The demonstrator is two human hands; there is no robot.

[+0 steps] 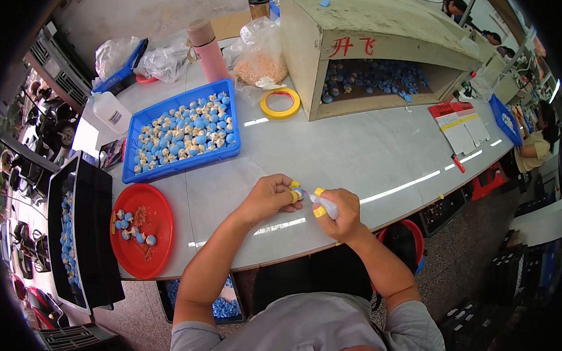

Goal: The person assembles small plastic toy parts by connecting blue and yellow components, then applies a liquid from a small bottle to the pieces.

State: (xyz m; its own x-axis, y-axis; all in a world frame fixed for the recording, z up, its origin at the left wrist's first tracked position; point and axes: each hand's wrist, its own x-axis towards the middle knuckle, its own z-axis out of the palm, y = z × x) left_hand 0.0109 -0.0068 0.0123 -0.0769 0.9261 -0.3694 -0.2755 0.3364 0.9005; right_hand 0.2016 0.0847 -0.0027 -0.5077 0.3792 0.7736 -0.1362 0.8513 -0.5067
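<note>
My left hand (pixel 266 197), with yellow finger covers on its fingertips, pinches a small blue-and-white piece (pixel 301 192) above the table's near half. My right hand (pixel 347 213), also wearing yellow finger covers, is wrapped round a small whitish squeeze bottle (pixel 328 207). The bottle's narrow tip points left at the piece, close to it; whether they touch I cannot tell. To the left, a blue tray (pixel 188 171) holds many small blue-and-cream pieces. Several similar ones lie among orange crumbs on a red plate (pixel 161 207).
A black crate (pixel 100 225) stands left of the plate. Behind are a white bottle (pixel 110 113), a pink flask (pixel 212 61), a yellow tape roll (pixel 265 107) and a bag of orange bits (pixel 259 70). An open-fronted box (pixel 302 63) with blue pieces inside stands at the back.
</note>
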